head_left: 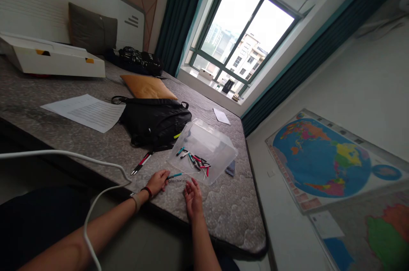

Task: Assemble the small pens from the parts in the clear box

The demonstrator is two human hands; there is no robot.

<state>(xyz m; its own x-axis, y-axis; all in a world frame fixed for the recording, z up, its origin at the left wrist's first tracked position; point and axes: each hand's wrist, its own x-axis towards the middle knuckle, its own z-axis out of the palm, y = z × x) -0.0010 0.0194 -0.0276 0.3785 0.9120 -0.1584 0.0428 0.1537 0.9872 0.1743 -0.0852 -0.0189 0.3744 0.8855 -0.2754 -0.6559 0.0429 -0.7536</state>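
My left hand [157, 182], with a red band on its wrist, pinches one end of a teal pen [175, 175] just above the mattress. The pen's thin far end points at the mouth of a clear plastic box [220, 151]. That box lies tipped on its side, and several pens [198, 161] in black, red, white and teal are heaped inside it. In front of the box, my right hand [193, 197] is turned palm up, fingers loosely bent and apart, holding nothing. Left of my left hand, a few red and black pens [141, 163] lie together on the mattress.
Behind the box is a black backpack [156, 119]. Farther left lie a printed sheet [87, 112], a brown envelope [148, 87] and a white case [60, 59]. A white cable [105, 162] loops across the near left. The mattress [230, 215] ends at the right near a wall.
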